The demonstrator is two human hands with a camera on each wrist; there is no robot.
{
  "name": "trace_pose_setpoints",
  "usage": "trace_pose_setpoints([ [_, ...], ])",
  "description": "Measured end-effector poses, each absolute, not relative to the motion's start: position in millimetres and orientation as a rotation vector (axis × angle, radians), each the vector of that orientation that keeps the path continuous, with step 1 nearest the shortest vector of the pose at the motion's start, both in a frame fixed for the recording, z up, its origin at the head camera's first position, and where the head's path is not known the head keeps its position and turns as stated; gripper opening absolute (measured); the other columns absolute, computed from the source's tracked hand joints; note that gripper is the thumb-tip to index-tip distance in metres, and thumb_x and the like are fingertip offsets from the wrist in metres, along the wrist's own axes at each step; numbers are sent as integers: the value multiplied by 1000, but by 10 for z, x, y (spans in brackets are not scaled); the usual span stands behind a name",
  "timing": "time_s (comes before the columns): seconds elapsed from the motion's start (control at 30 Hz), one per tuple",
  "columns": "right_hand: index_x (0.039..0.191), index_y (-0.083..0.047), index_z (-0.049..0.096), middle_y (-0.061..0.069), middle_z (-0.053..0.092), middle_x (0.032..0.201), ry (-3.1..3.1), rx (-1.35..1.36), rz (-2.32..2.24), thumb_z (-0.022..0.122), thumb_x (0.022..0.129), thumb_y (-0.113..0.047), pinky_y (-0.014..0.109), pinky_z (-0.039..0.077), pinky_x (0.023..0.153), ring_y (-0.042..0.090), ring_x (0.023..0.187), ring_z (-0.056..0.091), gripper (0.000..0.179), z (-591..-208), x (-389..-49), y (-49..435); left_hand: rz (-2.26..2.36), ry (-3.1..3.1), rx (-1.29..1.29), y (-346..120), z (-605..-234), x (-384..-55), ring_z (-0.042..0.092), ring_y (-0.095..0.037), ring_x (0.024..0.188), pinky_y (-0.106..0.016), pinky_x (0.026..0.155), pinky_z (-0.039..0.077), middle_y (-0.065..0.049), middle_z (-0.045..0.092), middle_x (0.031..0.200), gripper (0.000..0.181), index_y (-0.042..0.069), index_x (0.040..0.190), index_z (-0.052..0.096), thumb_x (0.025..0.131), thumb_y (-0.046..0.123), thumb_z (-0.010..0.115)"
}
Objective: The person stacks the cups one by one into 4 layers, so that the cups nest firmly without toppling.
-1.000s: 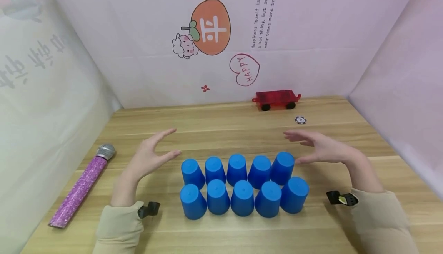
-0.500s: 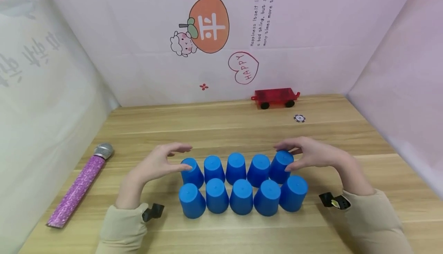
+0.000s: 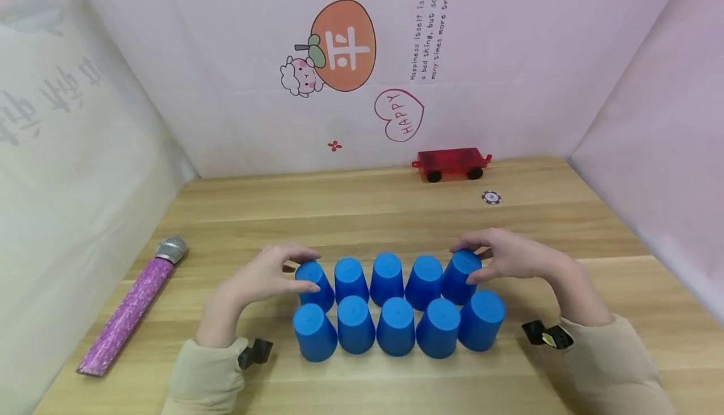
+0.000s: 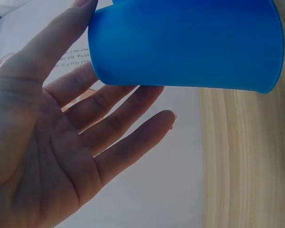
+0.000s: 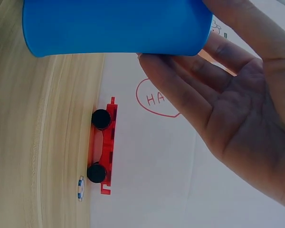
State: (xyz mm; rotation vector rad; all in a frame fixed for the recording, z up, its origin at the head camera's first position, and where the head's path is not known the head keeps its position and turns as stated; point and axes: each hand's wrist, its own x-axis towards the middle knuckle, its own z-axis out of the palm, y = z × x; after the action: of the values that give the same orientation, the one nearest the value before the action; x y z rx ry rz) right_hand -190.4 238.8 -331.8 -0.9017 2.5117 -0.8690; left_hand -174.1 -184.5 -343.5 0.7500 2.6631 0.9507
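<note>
Two rows of blue plastic cups stand upside down on the wooden table, close together. At the left end of the back row, my left hand (image 3: 264, 278) pinches a blue cup (image 3: 311, 271) near its top, thumb in front and fingers behind. My right hand (image 3: 516, 255) holds the back row's right-end blue cup (image 3: 455, 284) the same way. In the left wrist view, that side's cup (image 4: 190, 45) hides some fingertips. In the right wrist view, fingers lie against the other cup (image 5: 114, 28). Front-row cups, such as the middle one (image 3: 395, 330), are untouched.
A sparkly pink microphone (image 3: 132, 308) lies at the left of the table (image 3: 317, 214). Towards the back right stand a red toy wagon (image 3: 451, 161) and a poker chip (image 3: 491, 197). White printed cloth (image 3: 226, 113) encloses the back and sides.
Both hands have moved inward from beside the rows to the end cups of the back row. The right reached its cup first, then the left closed round its own. The cups stay in place.
</note>
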Motion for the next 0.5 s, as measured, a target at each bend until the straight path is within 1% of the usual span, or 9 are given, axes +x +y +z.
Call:
trace_pose_setpoints([
  [0.1, 122, -4, 57, 11, 64, 117, 2517, -883, -866, 75, 80, -25, 47, 54, 87, 29, 106, 61, 51, -3316, -1889, 2381, 937, 2669, 730, -1850, -3433, -1729, 58, -24, 110, -47, 91, 52, -6, 64, 117, 56, 7, 124, 59, 80, 38, 74],
  [0.27, 121, -4, 57, 11, 64, 115, 2548, -852, -856, 76, 79, -24, 49, 55, 85, 31, 106, 60, 51, -3295, -1873, 2381, 938, 2687, 737, -1838, -3434, -1747, 59, -21, 104, -43, 87, 55, -3, 65, 111, 49, 9, 118, 63, 80, 36, 74],
  [0.5, 118, -2, 58, 12, 64, 112, 2559, -871, -847, 76, 79, -23, 48, 56, 83, 31, 104, 60, 48, -3264, -1851, 2364, 917, 2712, 752, -1839, -3421, -1719, 59, -21, 102, -42, 85, 56, -1, 63, 105, 44, 10, 114, 65, 80, 35, 74],
])
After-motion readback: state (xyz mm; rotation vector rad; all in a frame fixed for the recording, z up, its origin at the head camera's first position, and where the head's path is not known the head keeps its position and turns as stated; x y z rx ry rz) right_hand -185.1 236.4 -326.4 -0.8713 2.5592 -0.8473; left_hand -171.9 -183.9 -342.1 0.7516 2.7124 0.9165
